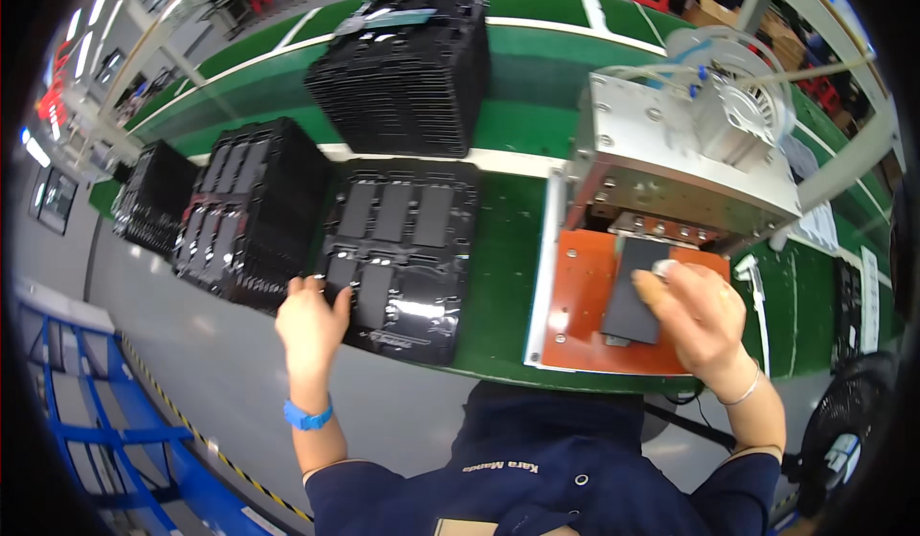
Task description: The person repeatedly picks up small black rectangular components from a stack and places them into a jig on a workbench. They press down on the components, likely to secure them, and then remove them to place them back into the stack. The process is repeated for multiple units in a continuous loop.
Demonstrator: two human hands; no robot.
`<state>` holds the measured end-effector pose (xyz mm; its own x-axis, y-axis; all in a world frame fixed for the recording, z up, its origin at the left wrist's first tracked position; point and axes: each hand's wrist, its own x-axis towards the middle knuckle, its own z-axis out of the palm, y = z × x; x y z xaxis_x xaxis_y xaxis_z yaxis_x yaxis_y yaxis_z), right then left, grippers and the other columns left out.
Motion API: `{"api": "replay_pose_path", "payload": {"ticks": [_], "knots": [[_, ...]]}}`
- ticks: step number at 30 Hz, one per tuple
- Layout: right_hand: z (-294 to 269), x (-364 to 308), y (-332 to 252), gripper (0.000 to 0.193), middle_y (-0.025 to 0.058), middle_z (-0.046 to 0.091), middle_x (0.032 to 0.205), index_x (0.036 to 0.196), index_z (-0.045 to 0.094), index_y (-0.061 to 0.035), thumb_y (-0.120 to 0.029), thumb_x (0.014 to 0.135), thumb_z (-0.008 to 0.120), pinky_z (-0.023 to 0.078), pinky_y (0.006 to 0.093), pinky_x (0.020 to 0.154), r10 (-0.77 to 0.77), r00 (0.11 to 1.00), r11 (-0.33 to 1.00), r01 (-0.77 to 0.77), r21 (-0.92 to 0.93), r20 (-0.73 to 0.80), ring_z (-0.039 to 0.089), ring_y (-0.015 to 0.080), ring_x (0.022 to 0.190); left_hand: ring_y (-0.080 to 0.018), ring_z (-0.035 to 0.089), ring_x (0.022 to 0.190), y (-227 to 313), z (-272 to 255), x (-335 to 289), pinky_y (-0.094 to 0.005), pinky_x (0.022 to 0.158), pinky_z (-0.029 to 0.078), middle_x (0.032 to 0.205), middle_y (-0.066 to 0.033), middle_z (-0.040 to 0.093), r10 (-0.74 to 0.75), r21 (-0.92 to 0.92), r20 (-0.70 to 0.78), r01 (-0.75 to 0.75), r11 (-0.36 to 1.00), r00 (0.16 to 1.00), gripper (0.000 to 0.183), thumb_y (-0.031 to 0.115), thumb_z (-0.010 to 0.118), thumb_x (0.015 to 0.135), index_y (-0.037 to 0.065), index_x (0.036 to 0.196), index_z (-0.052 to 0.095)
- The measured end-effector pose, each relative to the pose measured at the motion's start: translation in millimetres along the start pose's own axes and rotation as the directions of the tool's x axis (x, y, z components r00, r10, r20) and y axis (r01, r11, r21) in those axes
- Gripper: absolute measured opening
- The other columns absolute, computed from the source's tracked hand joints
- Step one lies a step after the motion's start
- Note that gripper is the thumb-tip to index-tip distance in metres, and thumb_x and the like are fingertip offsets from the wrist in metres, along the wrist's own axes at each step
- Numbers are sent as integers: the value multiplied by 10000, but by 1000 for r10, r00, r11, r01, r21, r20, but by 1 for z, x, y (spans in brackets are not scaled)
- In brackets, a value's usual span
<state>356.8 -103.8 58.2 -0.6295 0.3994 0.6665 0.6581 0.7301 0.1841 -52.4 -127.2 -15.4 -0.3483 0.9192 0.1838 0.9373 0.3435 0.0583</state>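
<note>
My right hand (704, 320), with pale coverings on its fingertips, grips the right side of a dark grey rectangular panel (630, 292). This panel lies slightly tilted on an orange plate (573, 296), its far end at the front of a metal press (671, 167). At the lower left corner of a black plastic tray (422, 330), my left hand (311, 320) has its thumb and fingers around the near end of another dark panel (342, 272). Several similar panels (388, 215) sit in the tray's compartments. The undersides of both hands' grips are hidden.
Behind the tray rises a tall stack of black trays (402, 81). Two more stacks stand left, one holding panels (254, 201), the other smaller (153, 191). A white caliper-like tool (754, 287) lies right of the plate; a black fan (848, 421) stands lower right. Blue metal frames (105, 431) are lower left.
</note>
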Motion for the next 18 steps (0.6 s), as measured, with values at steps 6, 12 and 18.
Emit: {"api": "replay_pose_path", "payload": {"ticks": [6, 12, 18], "knots": [[-20, -64, -7, 327, 117, 652, 1042, 1027, 692, -32, -17, 702, 655, 546, 316, 710, 325, 920, 939, -342, 43, 219, 669, 248, 872, -361, 628, 759, -21, 8, 19, -442, 687, 498, 782, -172, 629, 23, -42, 63, -21, 999, 998, 390, 339, 775, 733, 7, 802, 582], [-8, -58, 3, 233, 61, 648, 989, 967, 690, -68, 18, 752, 668, 519, 322, 686, 476, 845, 816, -528, 236, 246, 626, 235, 821, -131, 300, 526, -35, 1, 31, -336, 471, 278, 547, -59, 315, 112, -310, 196, -47, 950, 974, 423, 184, 731, 812, -5, 657, 386], [15, -49, 15, 194, 22, 630, 933, 949, 673, -74, -40, 760, 707, 506, 285, 642, 428, 875, 864, -469, 182, 225, 576, 191, 803, -11, 224, 568, 8, -13, 60, -246, 466, 165, 601, 81, 274, 327, -738, 197, -80, 671, 924, 369, 101, 641, 911, 76, 657, 374]]}}
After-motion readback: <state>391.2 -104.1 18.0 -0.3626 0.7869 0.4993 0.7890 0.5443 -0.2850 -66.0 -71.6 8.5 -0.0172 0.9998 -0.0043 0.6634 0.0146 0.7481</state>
